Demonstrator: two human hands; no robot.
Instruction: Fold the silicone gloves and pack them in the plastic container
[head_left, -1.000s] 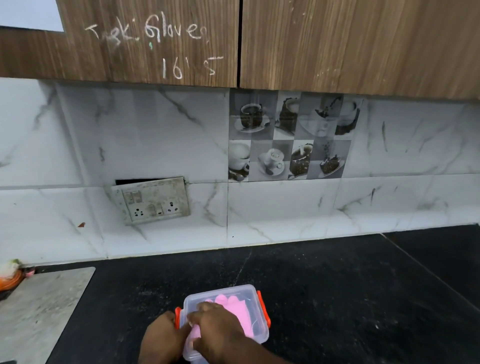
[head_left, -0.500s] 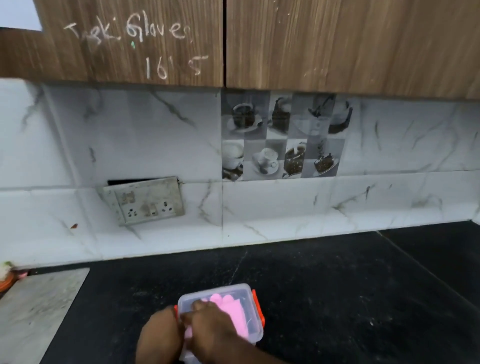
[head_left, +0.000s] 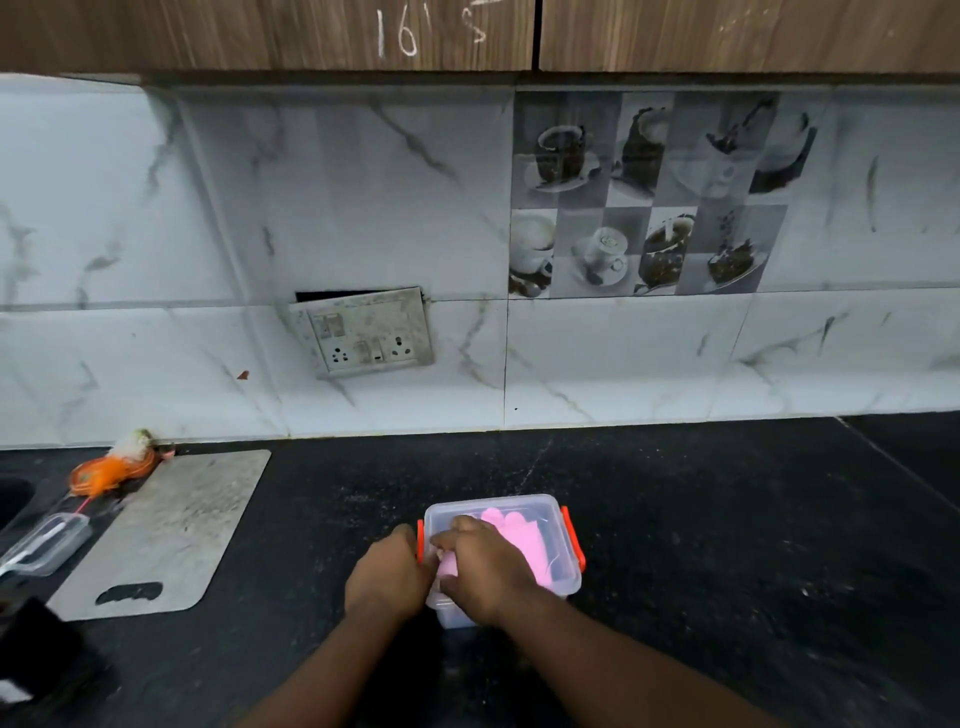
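Right hand (head_left: 491, 569) pressing pink gloves (head_left: 519, 545) into plastic container (head_left: 563, 574); left hand (head_left: 387, 571) steadying side, grip seemingly closed.

Both forearms reach forward from the lower edge of the view and draw together toward the middle. The left hand (head_left: 387, 571) is curled, knuckles up, fingers bent downward and inward, its back facing the camera. The right hand (head_left: 485, 569) sits just beside it, touching or nearly so, palm down, fingers (head_left: 457, 532) bent and pressing downward. Whether either grip is closed on anything cannot be told.
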